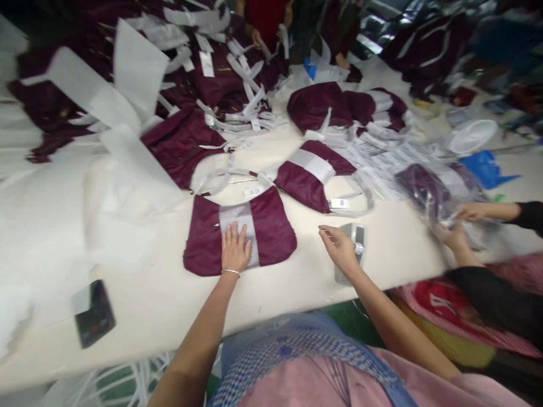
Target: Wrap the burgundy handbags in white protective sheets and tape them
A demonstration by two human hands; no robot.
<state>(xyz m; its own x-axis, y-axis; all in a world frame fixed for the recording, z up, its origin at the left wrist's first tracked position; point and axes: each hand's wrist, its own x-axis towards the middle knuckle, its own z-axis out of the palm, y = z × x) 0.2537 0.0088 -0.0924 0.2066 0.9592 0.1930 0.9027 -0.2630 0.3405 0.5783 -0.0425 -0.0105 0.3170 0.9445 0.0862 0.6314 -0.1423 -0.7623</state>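
A maroon handbag (274,226) lies flat on the white table before me, a pale wrapping band (235,215) around its middle. My left hand (235,249) rests on that band, fingers spread, pressing it against the bag. To the right, my right hand (339,246) is raised beside a grey tape dispenser (343,276), thumb and fingers pinched together. Whatever small thing sits in that pinch is too blurred to name. The bag's strap (216,180) is wrapped in white and loops away behind it, with a white tag (253,192) nearby.
A second banded maroon handbag (305,175) lies just behind. More bags (216,79) are heaped at the back. White sheets (119,198) spread at left, near a dark flat object (95,316). At right, a co-worker's hands (460,226) handle a plastic-wrapped bag (428,189).
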